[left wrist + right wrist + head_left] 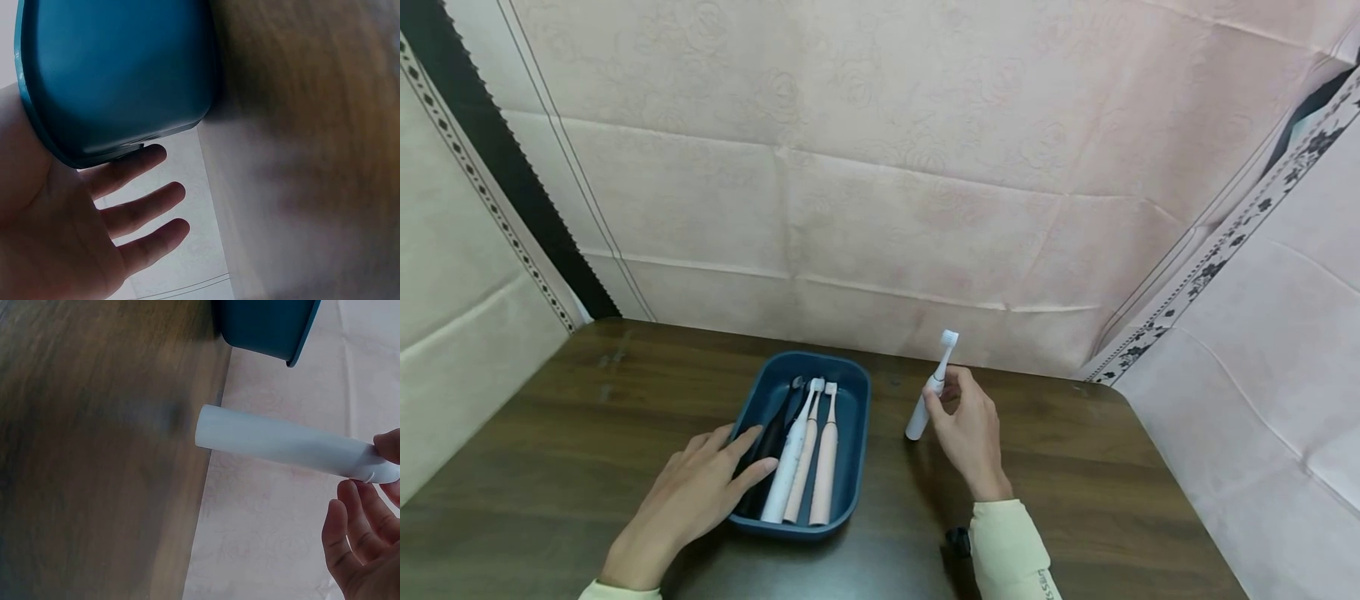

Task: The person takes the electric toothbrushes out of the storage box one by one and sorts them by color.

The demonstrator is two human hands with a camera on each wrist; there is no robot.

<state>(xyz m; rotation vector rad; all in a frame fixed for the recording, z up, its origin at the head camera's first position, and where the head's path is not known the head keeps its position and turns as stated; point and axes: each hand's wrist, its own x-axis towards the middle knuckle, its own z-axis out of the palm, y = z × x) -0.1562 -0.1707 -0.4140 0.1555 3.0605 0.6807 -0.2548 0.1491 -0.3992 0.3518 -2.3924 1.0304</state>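
Observation:
My right hand pinches a white electric toothbrush between thumb and fingers, to the right of a blue tray. Its brush head points up and its base is just above the table. In the right wrist view the toothbrush's smooth handle shows. My left hand rests over the tray's left rim, thumb and index finger reaching inside, the other fingers fairly straight outside it. Inside lie a black toothbrush, partly covered by that hand, a white toothbrush and two pale pink toothbrushes.
The tray stands on a brown wooden table. Behind it hangs a pale patterned cloth, and similar cloths with dark floral borders flank both sides. A small black object sits at the right wrist.

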